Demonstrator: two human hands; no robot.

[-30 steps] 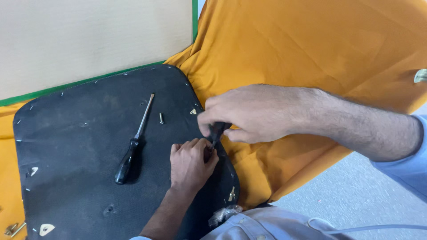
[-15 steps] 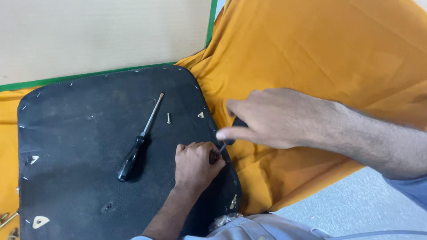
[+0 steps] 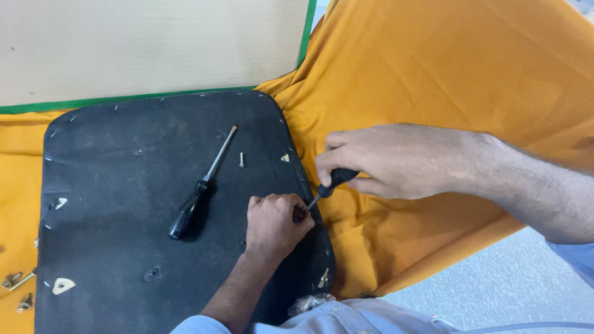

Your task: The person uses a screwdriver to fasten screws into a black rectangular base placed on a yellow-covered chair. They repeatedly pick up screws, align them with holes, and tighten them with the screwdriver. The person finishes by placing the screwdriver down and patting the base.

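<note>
From above, the right hand (image 3: pixel 396 162) is wrapped tight around the black handle of a small screwdriver (image 3: pixel 328 185), and its thin metal tip points down to the left hand (image 3: pixel 275 221), which is curled into a fist on the edge of a black seat board (image 3: pixel 124 161). Left of that fist, a bigger screwdriver (image 3: pixel 201 185) and a little screw (image 3: pixel 242 160) lie loose on the board. Orange cloth (image 3: pixel 433 68) lies under and behind the right hand.

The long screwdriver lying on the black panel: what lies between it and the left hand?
In the head view, only bare black panel lies between the long screwdriver and the left hand; a small screw sits higher up.
</note>
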